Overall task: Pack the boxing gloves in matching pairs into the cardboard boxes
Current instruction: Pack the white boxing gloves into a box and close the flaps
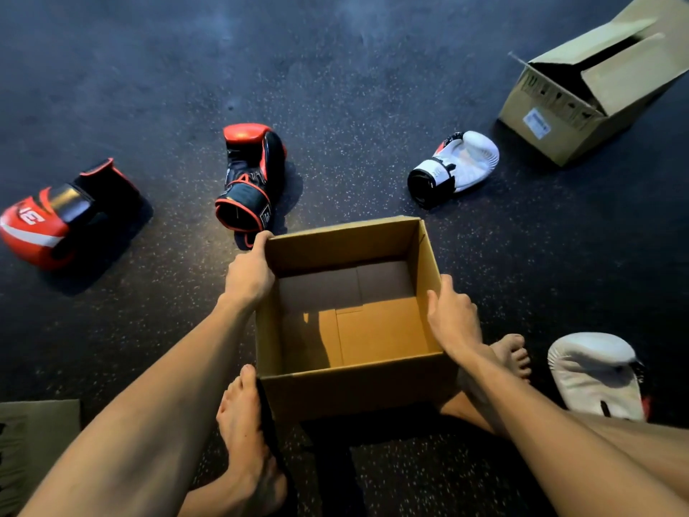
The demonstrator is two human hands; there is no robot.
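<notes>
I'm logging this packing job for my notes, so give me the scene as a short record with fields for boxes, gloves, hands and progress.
near box: open, upright, nothing inside
far box: upper right, flaps partly folded over, contents hidden
red gloves: two on the floor, outer red glove far left, inner red glove by the near box's left corner
white gloves: upper white glove between the boxes, lower white glove beside the right foot
left hand: holds near box's left wall
right hand: holds its right wall
progress: no glove in the near box
</notes>
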